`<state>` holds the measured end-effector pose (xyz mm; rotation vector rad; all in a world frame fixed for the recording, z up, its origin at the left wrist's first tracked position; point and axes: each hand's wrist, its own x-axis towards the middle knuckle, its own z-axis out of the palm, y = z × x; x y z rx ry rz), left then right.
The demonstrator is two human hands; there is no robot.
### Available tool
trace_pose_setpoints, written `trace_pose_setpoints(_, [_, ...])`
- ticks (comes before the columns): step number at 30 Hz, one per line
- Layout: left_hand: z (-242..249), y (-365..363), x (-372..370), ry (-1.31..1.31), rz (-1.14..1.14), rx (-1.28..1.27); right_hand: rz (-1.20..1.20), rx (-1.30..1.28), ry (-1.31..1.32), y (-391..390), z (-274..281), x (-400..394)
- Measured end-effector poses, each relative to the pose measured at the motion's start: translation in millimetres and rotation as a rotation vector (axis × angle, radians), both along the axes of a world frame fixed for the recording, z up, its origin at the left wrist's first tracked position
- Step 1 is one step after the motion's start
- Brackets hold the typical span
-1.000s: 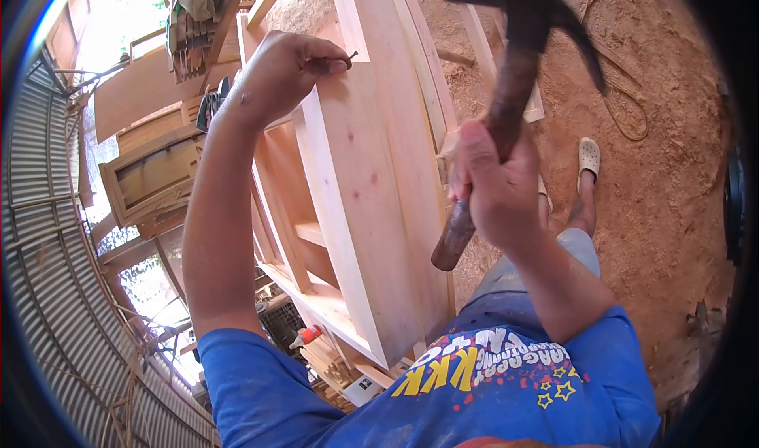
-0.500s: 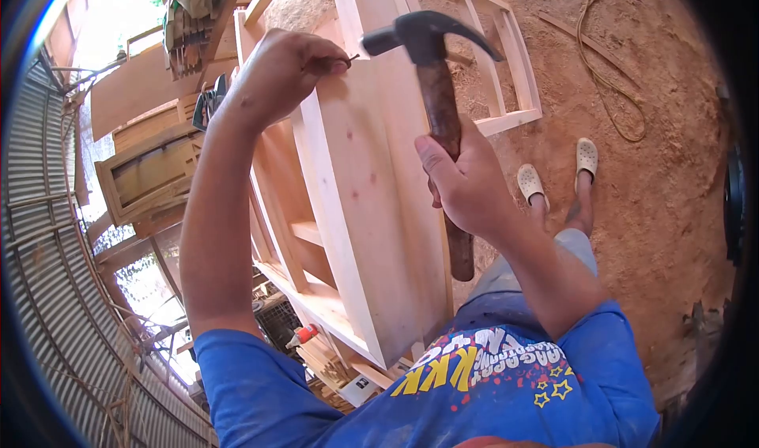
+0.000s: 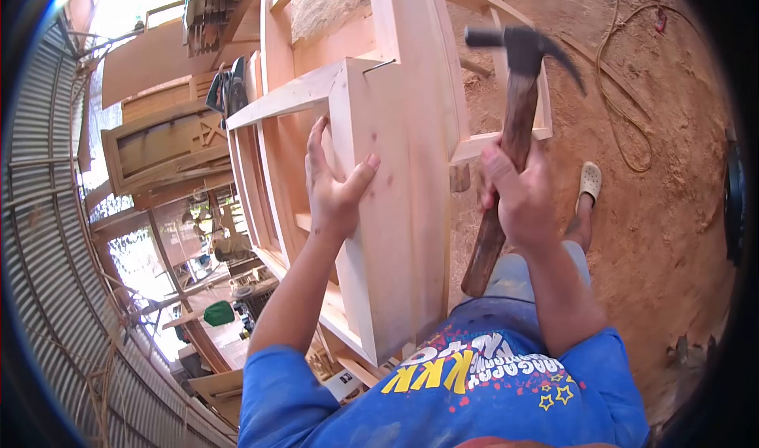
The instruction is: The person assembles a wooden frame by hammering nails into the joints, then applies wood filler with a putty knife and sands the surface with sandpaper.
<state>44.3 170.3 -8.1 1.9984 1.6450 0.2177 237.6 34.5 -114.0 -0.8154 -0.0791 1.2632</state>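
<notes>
My right hand [image 3: 518, 187] is closed round the wooden handle of a claw hammer [image 3: 519, 108], its dark head raised to the right of a pale wooden frame [image 3: 387, 179]. A thin nail [image 3: 379, 66] sticks out at a slant near the upper end of the frame's wide board, where a crosspiece meets it. Below that nail, my left hand [image 3: 336, 187] lies against the board's left edge with fingers spread. Its thumb reaches onto the board's face and its fingers point up along the inner side. No finger touches the nail.
A power tool [image 3: 229, 88] rests at the frame's left corner. Carved wooden panels [image 3: 170, 152] are stacked beyond it, near a corrugated metal wall [image 3: 39, 211]. On the dirt floor to the right lies a rope or hose [image 3: 607, 108]. One clog [image 3: 590, 179] shows on my foot.
My left hand has let go of the nail and dropped down to the board's edge. The nail stands by itself. My right hand has shifted right with the hammer, away from the nail.
</notes>
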Motion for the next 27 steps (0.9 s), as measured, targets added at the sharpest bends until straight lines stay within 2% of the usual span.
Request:
trace_pose_setpoints(2, [3.8,-1.9,0.0,0.032,0.027,0.011,-0.085,0.043,0.030,14.5,28.1,9.5])
trace_pose_setpoints(5, [0.6,7.6,-3.6,0.015,-0.012,0.033,-0.045,0.200,0.064,0.5,5.1,-19.4])
trace_pose_setpoints(9, [0.3,7.5,-4.9,0.065,0.009,0.017,0.138,0.030,0.190,-12.3,3.4,-29.3])
trace_pose_setpoints(11, [-0.6,11.7,-9.2,0.094,0.007,0.001,0.140,0.067,0.144,-10.8,0.6,-31.8])
trace_pose_setpoints(15, [5.5,30.0,-0.9,-0.073,0.236,-0.209,0.169,0.077,0.017,-21.2,-2.1,-12.0])
trace_pose_setpoints(20, [13.4,71.4,-22.1,-0.182,0.194,-0.577,0.137,0.063,0.062,-39.6,-17.3,7.2])
trace_pose_setpoints(22, [16.1,77.8,-14.6,-0.210,0.261,-0.651,0.098,0.001,0.078,-41.9,-22.1,10.1])
trace_pose_setpoints(24, [22.6,73.6,-9.2,-0.214,0.325,-0.651,0.059,-0.026,0.116,-39.6,-19.0,10.4])
trace_pose_setpoints(27, [29.3,63.8,5.2,-0.204,0.352,-0.585,0.122,0.018,0.101,-31.7,-12.0,16.0])
